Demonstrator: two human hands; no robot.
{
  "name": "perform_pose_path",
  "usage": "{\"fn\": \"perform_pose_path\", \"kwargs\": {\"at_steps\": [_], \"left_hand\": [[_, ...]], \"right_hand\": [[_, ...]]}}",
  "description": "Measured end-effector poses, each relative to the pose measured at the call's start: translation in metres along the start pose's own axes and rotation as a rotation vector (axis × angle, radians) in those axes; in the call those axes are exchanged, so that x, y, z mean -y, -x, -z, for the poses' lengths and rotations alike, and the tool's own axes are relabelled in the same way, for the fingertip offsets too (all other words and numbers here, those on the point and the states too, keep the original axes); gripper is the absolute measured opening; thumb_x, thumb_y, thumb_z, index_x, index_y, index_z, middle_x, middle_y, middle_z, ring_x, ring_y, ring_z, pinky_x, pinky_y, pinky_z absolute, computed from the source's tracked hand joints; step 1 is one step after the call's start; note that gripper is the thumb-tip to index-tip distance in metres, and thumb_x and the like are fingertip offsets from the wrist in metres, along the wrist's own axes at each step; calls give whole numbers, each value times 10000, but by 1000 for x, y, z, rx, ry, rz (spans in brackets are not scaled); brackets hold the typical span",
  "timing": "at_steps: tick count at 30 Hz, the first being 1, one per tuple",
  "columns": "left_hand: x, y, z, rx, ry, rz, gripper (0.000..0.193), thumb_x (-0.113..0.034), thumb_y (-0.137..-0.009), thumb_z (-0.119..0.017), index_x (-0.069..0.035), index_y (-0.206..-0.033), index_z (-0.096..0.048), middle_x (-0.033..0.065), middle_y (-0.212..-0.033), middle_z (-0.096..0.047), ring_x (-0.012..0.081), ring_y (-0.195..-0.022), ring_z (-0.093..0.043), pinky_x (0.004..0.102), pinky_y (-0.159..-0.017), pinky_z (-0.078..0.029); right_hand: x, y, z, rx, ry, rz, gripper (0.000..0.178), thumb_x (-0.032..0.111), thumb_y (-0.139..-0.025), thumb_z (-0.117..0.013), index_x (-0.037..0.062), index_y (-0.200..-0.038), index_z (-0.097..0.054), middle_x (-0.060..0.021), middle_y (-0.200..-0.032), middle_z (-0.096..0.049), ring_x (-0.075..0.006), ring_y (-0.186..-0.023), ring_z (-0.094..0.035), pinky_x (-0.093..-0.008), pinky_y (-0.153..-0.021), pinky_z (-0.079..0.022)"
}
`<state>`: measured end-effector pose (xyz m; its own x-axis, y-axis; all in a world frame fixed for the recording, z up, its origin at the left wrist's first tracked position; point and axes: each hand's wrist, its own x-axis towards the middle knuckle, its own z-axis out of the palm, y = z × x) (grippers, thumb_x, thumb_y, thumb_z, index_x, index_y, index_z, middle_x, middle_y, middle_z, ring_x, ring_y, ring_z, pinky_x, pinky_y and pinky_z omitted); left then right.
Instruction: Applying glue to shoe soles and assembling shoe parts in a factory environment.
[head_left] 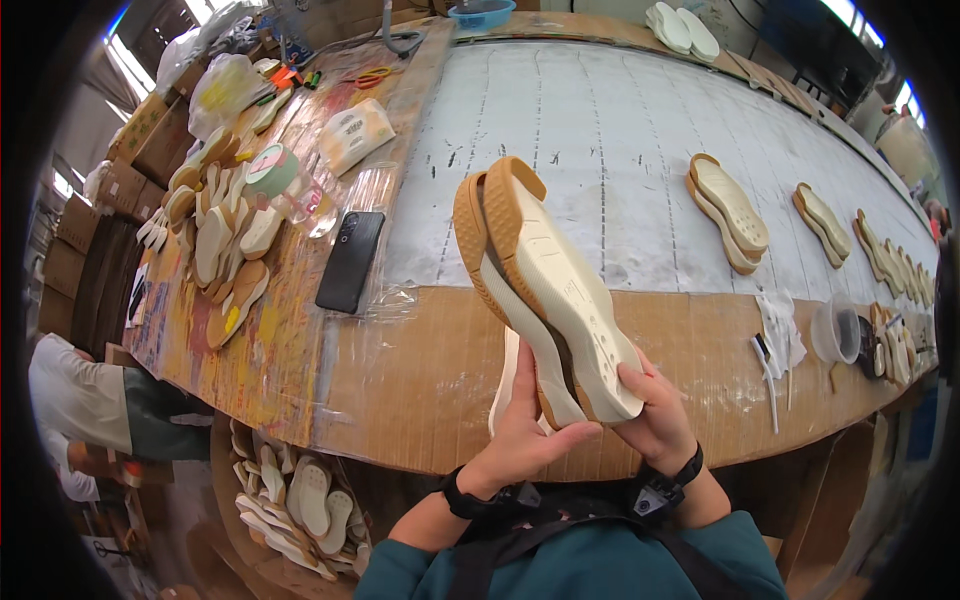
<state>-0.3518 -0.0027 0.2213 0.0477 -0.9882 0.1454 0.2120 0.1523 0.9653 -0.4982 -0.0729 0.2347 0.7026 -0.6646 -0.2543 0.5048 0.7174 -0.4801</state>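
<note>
A pair of cream shoe soles with tan rubber bottoms is held up over the front of the table, tilted with the tan ends upward. My left hand (pixel 519 436) grips the lower end of the left shoe sole (pixel 510 297), thumb stretched across the bottom. On the other side, my right hand (pixel 659 412) closes on the right shoe sole (pixel 569 272), its thumb on the cream inner face near a row of small holes. The two soles lie against each other, with a narrow dark gap between them. Behind my left fingers shows part of another pale piece (pixel 503 384).
More sole pairs (pixel 728 213) line the light board to the right. A brush (pixel 767 385), a white cloth and a clear plastic tub (pixel 835 333) lie right. Leftward are a black phone (pixel 350 262), a jar and piled soles (pixel 215 235). A box of soles (pixel 305 500) stands below.
</note>
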Motion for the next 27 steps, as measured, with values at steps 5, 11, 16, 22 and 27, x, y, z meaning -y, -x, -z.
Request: {"fn": "perform_pose_path", "kwargs": {"at_steps": [5,11,16,22,27], "left_hand": [[4,0,9,-10,105,-37,1045,-75,-664,-720,-64,-1349,69,110,-1388,-140,210,-1269,-192,349,-1014,-224],[-8,9,8,-259,460,87,664,-457,-834,-428,-71,-1320,-191,103,-1307,-322,242,-1193,-344,382,-995,-269],[-4,10,4,-408,654,147,742,-640,-818,-215,-57,-1274,-273,133,-1203,-421,277,-1132,-400,398,-971,-290],[-19,1,4,-206,702,6,547,-529,-841,-287,-54,-1070,-434,98,-957,-473,254,-963,-460,402,-879,-369],[-16,-1,16,-394,688,84,602,-532,-879,-238,-77,-1268,-296,107,-1202,-429,245,-1080,-450,377,-941,-351]], "right_hand": [[-7,6,-4,-50,422,334,480,66,-830,-471,30,-1276,-299,-139,-1242,-409,-216,-1135,-419,-323,-939,-340],[-16,13,-8,157,1466,1027,497,9,-682,-613,72,-1143,-438,-202,-1228,-413,-397,-1126,-391,-465,-938,-310],[-34,26,-10,139,1592,1139,581,85,-572,-743,140,-1072,-453,-139,-1170,-461,-436,-1084,-397,-512,-886,-342],[-41,36,-15,169,1616,1170,655,263,-519,-811,179,-1063,-456,-156,-1181,-434,-397,-1074,-402,-464,-851,-373],[-29,24,-15,233,1107,974,898,295,-487,-836,96,-1220,-358,-222,-1310,-281,-356,-1156,-365,-429,-899,-352]]}}
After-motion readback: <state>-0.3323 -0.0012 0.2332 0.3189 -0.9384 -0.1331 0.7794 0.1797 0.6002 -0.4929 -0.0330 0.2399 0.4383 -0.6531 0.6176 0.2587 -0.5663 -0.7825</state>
